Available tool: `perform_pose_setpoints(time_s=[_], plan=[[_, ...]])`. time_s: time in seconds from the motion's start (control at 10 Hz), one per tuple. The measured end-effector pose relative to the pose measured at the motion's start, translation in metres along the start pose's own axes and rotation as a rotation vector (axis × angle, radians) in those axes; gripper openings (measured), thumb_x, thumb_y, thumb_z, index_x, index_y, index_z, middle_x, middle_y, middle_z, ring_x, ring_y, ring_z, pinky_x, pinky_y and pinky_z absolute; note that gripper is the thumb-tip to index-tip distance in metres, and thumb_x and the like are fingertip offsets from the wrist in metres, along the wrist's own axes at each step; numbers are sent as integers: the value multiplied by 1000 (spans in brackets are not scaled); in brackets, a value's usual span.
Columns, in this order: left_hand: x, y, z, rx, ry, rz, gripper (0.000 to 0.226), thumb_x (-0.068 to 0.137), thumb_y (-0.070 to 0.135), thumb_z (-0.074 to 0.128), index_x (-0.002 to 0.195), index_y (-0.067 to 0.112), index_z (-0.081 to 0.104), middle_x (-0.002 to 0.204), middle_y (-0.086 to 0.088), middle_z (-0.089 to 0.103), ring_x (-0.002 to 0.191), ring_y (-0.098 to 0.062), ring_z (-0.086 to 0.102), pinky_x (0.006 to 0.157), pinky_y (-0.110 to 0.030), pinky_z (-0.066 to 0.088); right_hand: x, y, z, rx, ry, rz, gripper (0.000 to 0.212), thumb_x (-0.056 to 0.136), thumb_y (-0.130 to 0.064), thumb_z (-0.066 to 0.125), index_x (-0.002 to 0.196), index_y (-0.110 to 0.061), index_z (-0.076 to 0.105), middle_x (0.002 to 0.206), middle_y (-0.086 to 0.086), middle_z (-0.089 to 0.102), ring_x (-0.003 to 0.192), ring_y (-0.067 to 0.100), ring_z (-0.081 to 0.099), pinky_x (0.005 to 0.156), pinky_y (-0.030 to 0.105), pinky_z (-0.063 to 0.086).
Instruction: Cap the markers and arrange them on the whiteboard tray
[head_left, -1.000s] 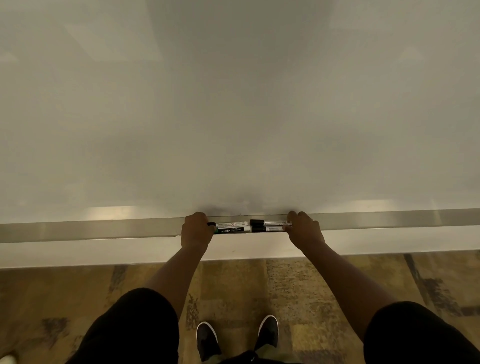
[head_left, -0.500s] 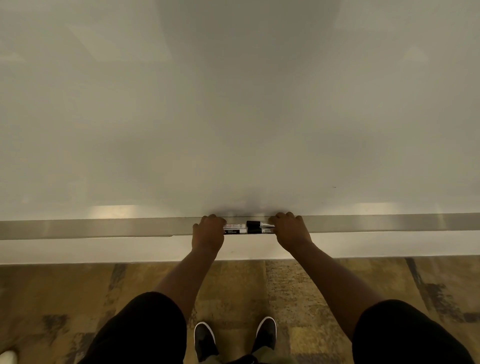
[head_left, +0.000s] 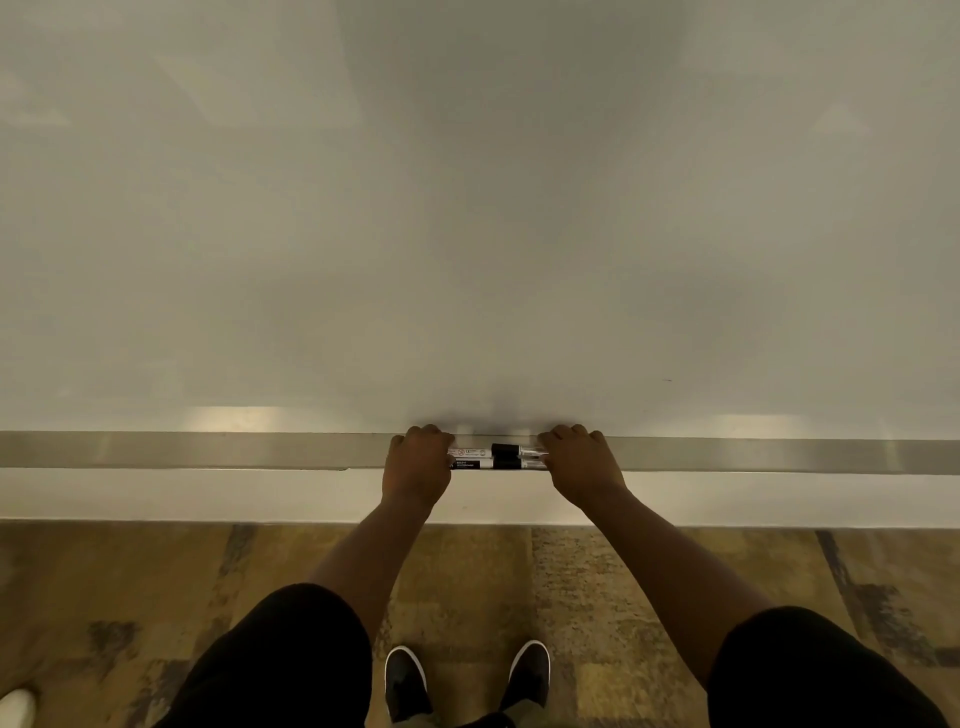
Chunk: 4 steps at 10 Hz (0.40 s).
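White markers with black caps (head_left: 497, 457) lie end to end in two rows on the metal whiteboard tray (head_left: 208, 450). My left hand (head_left: 418, 470) rests on the tray over the markers' left ends, fingers curled on them. Over their right ends sits my right hand (head_left: 582, 465), curled the same way. Only the middle stretch of the markers shows between the hands; the outer ends are hidden, and the black caps meet near the centre.
The blank whiteboard (head_left: 478, 208) fills the upper view. Below the tray runs a white wall strip, then patterned brown carpet (head_left: 104, 582). My two black shoes (head_left: 405, 675) stand below, and a white shoe tip (head_left: 15, 706) shows at bottom left.
Both hands have slid toward each other along the tray, pushing the markers together; the visible gap between the hands is much shorter than a second ago.
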<state>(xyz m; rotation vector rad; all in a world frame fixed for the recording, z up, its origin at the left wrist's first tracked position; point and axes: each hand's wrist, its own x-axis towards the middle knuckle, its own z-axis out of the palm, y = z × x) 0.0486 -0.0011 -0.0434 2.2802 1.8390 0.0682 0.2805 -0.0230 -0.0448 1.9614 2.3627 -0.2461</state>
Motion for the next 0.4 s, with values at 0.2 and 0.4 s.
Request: perform_pose_setpoints(time_s=[0.2, 0.4], plan=[[-15, 8, -8, -5, 103, 55, 28, 79, 10, 63, 106, 8, 64, 104, -11, 69, 94, -31, 63, 79, -41, 51, -13, -2, -7, -22, 46, 4, 31, 88, -14, 51, 119, -16, 53, 114, 8, 62, 102, 30, 56, 84, 41, 45], [-23, 9, -35, 35, 350, 157, 35, 82, 9, 58, 116, 3, 57, 113, -14, 66, 108, -30, 60, 92, -40, 52, -21, -18, -29, -49, 196, 30, 37, 82, -8, 56, 118, -14, 54, 112, 9, 64, 99, 31, 58, 80, 41, 48]])
